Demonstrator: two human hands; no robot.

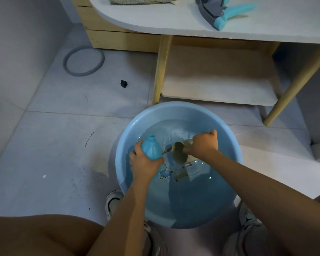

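Bottle [151,149], clamped in the left grip [144,166], tilts over the basin [179,106]. The right grip [203,143] clasps a cup [179,152] at the water [174,130]. The bottle's narrow mouth may make a pour spill.

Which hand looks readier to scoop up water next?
The right hand, probably: its grip is on the cup, tilted into the basin. The left hand only holds the blue bottle.

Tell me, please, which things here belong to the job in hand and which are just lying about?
In use: bottle in the left hand, cup in the right hand, basin of water.
Lying about: towel and squeegee on the table, grey ring and small black piece on the floor.
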